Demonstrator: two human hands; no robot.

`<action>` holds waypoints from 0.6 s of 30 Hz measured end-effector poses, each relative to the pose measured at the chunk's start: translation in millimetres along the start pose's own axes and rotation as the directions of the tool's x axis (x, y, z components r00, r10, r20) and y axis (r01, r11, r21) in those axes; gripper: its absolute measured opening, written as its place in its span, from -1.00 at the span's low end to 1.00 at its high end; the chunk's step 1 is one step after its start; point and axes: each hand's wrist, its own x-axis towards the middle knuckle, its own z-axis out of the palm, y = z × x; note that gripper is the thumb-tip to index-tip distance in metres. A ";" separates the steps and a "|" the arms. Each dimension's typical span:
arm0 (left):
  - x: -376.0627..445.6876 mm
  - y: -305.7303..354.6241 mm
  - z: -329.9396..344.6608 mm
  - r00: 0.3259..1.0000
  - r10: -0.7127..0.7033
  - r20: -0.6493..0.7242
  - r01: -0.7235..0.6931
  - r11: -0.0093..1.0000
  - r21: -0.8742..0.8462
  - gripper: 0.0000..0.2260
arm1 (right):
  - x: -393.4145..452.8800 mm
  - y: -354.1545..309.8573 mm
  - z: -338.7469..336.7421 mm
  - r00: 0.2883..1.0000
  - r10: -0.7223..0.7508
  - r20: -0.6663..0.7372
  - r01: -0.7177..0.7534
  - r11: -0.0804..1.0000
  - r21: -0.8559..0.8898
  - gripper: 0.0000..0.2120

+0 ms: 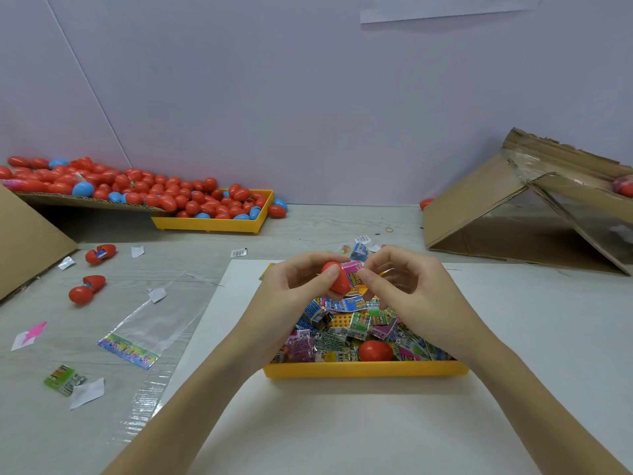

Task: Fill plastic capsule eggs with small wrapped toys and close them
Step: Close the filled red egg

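My left hand (294, 286) grips a red capsule egg half (337, 277) above the near yellow tray (363, 369). A pink wrapped toy (352, 272) sticks out of the half, and my right hand (407, 286) pinches that toy with thumb and fingers. The tray holds several small wrapped toys (342, 334) in blue, green and pink packets, plus another red egg half (375, 350) near its front edge.
A far yellow tray (209, 225) and a cardboard flap (85, 200) carry several red and blue eggs. Two open red eggs (99, 253) (87, 289) lie at left among paper scraps and a plastic bag (147, 330). A cardboard box (527, 214) stands at right.
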 end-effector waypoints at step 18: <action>-1.6 1.0 2.3 0.999 0.041 -0.003 -0.041 0.999 -0.031 -0.77 | 0.0 2.3 5.5 0.984 0.177 0.001 -0.169 0.935 0.312 -0.90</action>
